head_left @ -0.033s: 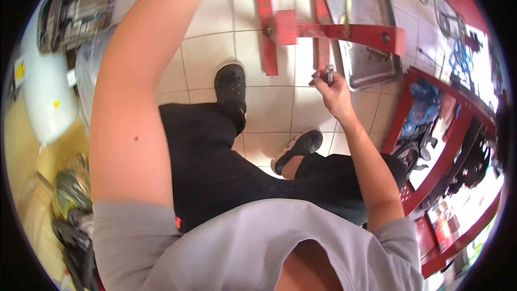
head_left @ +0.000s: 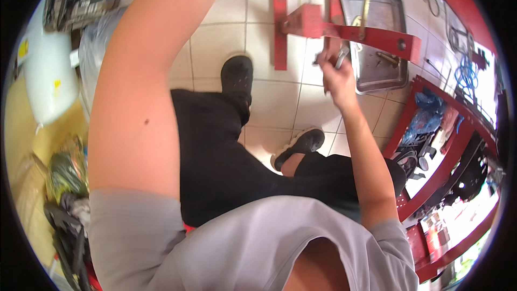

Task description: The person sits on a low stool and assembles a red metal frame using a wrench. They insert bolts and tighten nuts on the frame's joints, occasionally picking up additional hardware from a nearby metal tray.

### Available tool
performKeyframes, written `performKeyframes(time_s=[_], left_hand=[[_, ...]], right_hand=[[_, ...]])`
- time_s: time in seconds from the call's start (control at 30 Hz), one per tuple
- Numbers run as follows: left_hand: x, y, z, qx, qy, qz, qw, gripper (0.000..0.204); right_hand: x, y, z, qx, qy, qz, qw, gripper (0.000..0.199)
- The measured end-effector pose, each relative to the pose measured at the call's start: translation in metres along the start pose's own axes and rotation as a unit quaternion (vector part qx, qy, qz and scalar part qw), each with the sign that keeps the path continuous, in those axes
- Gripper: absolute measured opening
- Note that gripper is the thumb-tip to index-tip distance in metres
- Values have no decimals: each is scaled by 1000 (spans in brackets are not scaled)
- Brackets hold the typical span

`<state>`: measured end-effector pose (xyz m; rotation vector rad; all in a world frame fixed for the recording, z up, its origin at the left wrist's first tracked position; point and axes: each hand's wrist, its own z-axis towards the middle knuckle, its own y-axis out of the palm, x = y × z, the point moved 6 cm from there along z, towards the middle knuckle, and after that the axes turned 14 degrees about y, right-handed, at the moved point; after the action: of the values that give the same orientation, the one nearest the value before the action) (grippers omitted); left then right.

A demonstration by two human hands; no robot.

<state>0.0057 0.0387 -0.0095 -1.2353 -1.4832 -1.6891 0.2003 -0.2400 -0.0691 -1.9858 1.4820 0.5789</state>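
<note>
My right hand is closed around a shiny wrench-like metal tool, whose exact kind is blurred. The hand is just short of a red metal stand, below its long red beam. Beside the hand, to the right, lies a grey metal tray on the floor, partly under the beam. My left arm reaches forward past the upper edge, so the left hand is out of view.
A pale cord hangs down to the beam. Red shelving with bagged items and parts stands at the right. White containers and plastic bags are at the left. My dark clogs stand on the tiled floor.
My right hand has moved slightly forward and to the right, and the tool in it has tilted. The whole view has shifted a little, with the stand and tray now further right.
</note>
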Motion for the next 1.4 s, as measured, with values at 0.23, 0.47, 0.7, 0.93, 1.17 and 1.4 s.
performKeyframes(time_s=[0.23,0.47,0.7,0.93,1.17,1.4], left_hand=[[-5,24,8,-43,30,-24,998,43],[-5,20,7,-44,9,-28,999,49],[-3,9,4,-48,-17,-53,997,49],[-3,3,2,-36,-22,-62,997,48],[-3,5,2,-57,-13,-55,997,47],[-2,5,0,-43,-8,-46,998,47]], right_hand=[[-23,27,35,-23,-38,202,978,16],[-22,34,33,-35,-48,205,977,13],[-29,41,26,-12,-62,232,971,9],[-34,42,27,23,-121,162,979,14],[-34,39,36,26,-109,90,990,25],[-36,42,45,20,-94,21,995,34]])
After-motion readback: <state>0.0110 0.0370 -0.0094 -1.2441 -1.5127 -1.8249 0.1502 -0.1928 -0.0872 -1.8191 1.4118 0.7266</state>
